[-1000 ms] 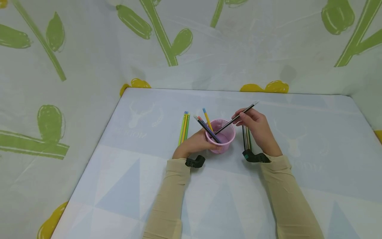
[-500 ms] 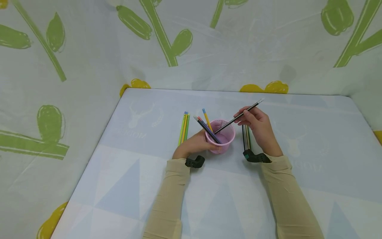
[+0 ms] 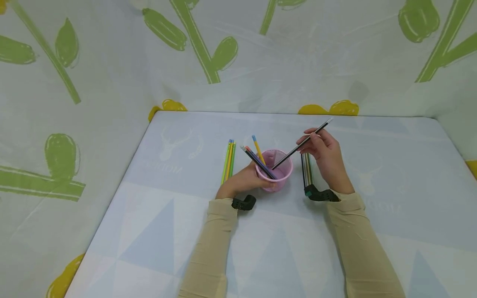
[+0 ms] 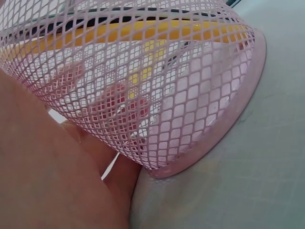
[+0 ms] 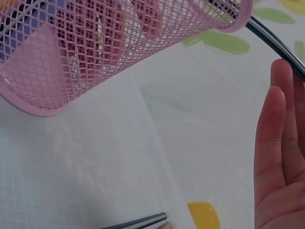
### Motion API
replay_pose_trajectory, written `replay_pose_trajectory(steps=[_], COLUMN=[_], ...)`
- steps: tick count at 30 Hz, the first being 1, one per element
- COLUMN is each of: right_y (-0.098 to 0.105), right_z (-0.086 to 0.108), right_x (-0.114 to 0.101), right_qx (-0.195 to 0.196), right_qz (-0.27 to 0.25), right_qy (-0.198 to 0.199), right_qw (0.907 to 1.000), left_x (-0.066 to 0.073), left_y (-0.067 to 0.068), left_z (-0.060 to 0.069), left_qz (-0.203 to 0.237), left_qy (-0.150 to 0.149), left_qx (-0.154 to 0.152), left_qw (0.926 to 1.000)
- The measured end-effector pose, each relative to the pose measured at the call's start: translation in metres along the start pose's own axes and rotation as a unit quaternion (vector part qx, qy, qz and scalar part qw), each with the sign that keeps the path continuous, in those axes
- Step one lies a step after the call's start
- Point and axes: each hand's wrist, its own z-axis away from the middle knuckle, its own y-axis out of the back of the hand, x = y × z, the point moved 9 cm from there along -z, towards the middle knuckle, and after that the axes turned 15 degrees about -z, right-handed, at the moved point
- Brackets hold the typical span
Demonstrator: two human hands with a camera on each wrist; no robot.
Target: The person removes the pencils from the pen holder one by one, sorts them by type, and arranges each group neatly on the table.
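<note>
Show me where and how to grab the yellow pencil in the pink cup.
Pinch the yellow pencil near its blue end, probably from above. That end sticks out of the pink cup, apart from the dark pencils, and the left hand holds the cup lower down.

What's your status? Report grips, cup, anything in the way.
Left grip holding pink mesh cup. Right grip pinching dark striped pencil, lower end inside cup. Other pencils lean inside; no obstruction visible.

We see a pale, blue-triangled tabletop (image 3: pixel 149 236); on it, left of the pink mesh cup (image 3: pixel 284 182), lie green and yellow pencils (image 3: pixel 229 161), and to the cup's right, dark striped pencils (image 3: pixel 307 169).
</note>
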Motion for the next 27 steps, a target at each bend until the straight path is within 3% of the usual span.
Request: replay_pose_trajectory(steps=[7, 15, 21, 27], right_y=[0.011, 0.026, 0.04, 0.047], right_z=[-0.002, 0.0, 0.001, 0.002], right_x=[-0.009, -0.014, -0.017, -0.014], right_qx=[0.029, 0.075, 0.103, 0.109], right_qz=[-0.086, -0.079, -0.085, -0.102], right_qy=[0.031, 0.043, 0.051, 0.031], right_qw=[0.9954, 0.9931, 0.9897, 0.9883], left_x=[0.001, 0.0, -0.011, 0.0], left_y=[0.0, -0.001, -0.002, -0.001], left_z=[0.0, -0.001, -0.005, -0.001], left_qz=[0.003, 0.016, 0.017, 0.024], left_qy=[-0.002, -0.004, 0.004, 0.004], left_qx=[0.01, 0.01, 0.018, 0.015], left_qw=[0.9999, 0.9998, 0.9997, 0.9996])
